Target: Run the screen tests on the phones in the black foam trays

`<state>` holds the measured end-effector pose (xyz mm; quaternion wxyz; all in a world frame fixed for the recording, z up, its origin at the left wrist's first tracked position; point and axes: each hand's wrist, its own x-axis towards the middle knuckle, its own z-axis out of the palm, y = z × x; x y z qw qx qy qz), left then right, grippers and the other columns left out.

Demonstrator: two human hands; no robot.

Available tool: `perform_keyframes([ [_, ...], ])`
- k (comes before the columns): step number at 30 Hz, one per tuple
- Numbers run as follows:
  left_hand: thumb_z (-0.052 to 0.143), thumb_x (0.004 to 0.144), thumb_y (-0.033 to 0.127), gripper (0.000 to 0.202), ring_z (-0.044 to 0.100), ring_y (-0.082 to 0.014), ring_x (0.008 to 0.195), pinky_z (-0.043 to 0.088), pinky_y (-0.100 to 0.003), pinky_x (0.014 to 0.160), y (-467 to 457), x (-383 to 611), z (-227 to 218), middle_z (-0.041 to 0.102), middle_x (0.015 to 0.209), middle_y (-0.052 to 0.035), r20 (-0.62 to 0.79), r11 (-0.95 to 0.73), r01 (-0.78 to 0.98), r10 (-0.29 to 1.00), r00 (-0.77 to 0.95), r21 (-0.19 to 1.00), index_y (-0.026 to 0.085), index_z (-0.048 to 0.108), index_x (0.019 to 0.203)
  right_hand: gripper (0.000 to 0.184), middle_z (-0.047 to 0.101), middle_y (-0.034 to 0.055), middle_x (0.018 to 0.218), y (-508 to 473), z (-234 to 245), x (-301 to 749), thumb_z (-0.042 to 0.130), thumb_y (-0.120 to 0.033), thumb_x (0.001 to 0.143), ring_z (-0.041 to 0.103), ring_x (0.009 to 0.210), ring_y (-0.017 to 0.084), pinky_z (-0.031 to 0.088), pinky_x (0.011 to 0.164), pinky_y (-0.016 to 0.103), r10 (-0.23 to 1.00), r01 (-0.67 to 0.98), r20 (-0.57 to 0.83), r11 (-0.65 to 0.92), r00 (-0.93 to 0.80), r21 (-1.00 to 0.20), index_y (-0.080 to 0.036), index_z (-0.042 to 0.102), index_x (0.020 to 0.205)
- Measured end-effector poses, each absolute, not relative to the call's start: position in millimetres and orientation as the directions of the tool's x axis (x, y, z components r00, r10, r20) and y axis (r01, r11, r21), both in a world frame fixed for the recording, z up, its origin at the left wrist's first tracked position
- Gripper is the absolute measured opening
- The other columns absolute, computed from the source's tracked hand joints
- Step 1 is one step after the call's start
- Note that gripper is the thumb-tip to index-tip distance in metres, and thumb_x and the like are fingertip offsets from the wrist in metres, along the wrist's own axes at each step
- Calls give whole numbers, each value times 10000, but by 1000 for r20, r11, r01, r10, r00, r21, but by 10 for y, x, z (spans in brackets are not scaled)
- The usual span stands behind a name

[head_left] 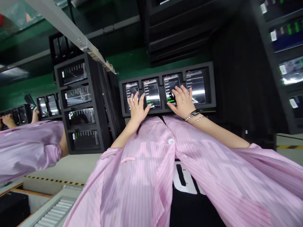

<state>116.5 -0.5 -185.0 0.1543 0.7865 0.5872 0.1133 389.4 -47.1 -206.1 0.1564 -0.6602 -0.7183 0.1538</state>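
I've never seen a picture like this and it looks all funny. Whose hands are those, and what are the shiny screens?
The camera sits on a person's head and looks down. That is why you see their own pink striped coat and two bare arms.

In front of them is a black foam tray holding four glowing smartphones in a row. The left hand lies flat on the leftmost phone. The right hand, with a wristwatch, lies on the third phone. Neither hand grips anything.

On the left is a stack of black trays with more phones. Another person's pink sleeve shows at the edge.
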Motion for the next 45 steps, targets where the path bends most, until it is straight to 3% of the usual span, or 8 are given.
perform_keyframes([
  [17, 598, 1002, 572, 617, 237, -395, 1663, 103, -679, 1363, 51, 1253, -1852, 442, 1707, -133, -34, -239, 912, 964, 265, 332, 255, 590, 1532, 744, 272, 236, 1731, -413, -2095, 3777, 474, -579, 1026, 201, 1616, 427, 79, 1292, 746, 986, 895, 5, 154, -168, -418, -107, 437, 1600],
  [21, 600, 997, 584, 564, 185, -412, 1678, 88, -721, 1346, 77, 1265, -1852, 417, 1723, -127, -31, -239, 909, 964, 265, 340, 285, 641, 1473, 774, 401, 237, 1660, -379, -2073, 3734, 442, -601, 1035, 232, 1605, 418, 89, 1304, 731, 985, 904, -17, 150, -171, -401, -88, 415, 1614],
  [24, 601, 993, 600, 573, 169, -415, 1682, 82, -708, 1349, 85, 1167, -1863, 399, 1728, -148, -4, -213, 915, 974, 228, 344, 259, 642, 1452, 777, 383, 223, 1673, -401, -2016, 3859, 424, -624, 1040, 225, 1603, 420, 95, 1300, 740, 992, 916, -18, 111, -127, -387, -108, 413, 1621],
  [30, 474, 1026, 655, 737, 314, -355, 1632, 296, -571, 1331, 15, 651, -1890, 360, 1694, -294, 52, -38, 933, 998, 21, 358, 98, 510, 1507, 828, 361, 296, 1652, -641, -2126, 4451, 385, -659, 1028, 235, 1574, 494, 94, 1243, 811, 995, 944, 87, -25, 57, -330, -60, 436, 1597],
  [34, 461, 1027, 655, 713, 367, -357, 1599, 340, -558, 1317, -32, 514, -1917, 453, 1659, -239, 4, -45, 945, 999, 46, 323, 131, 543, 1504, 869, 352, 331, 1642, -720, -2402, 4608, 332, -710, 982, 242, 1553, 539, 93, 1237, 792, 970, 938, 210, -47, 126, -343, -87, 502, 1564],
  [37, 493, 1011, 667, 742, 364, -377, 1598, 375, -563, 1297, -35, 543, -1924, 432, 1694, -201, -7, -36, 953, 999, 40, 302, 165, 524, 1555, 878, 329, 329, 1654, -732, -2476, 4598, 314, -706, 978, 238, 1556, 543, 82, 1244, 787, 963, 936, 251, -8, 103, -352, -89, 474, 1582],
  [41, 519, 989, 700, 832, 423, -412, 1562, 440, -577, 1245, 0, 573, -1904, 358, 1744, -192, -65, 8, 952, 998, 12, 306, 194, 434, 1643, 949, 433, 346, 1577, -713, -2366, 4564, 282, -765, 964, 291, 1529, 540, 93, 1240, 794, 970, 939, 204, -55, 131, -340, -64, 469, 1575],
  [45, 570, 961, 710, 792, 462, -442, 1519, 479, -603, 1199, 65, 573, -1878, 319, 1760, -180, -119, 26, 959, 993, 8, 281, 234, 525, 1593, 871, 521, 305, 1516, -672, -2171, 4528, 308, -691, 1012, 346, 1513, 494, 90, 1241, 815, 992, 939, 87, -60, 95, -338, -39, 464, 1568],
])
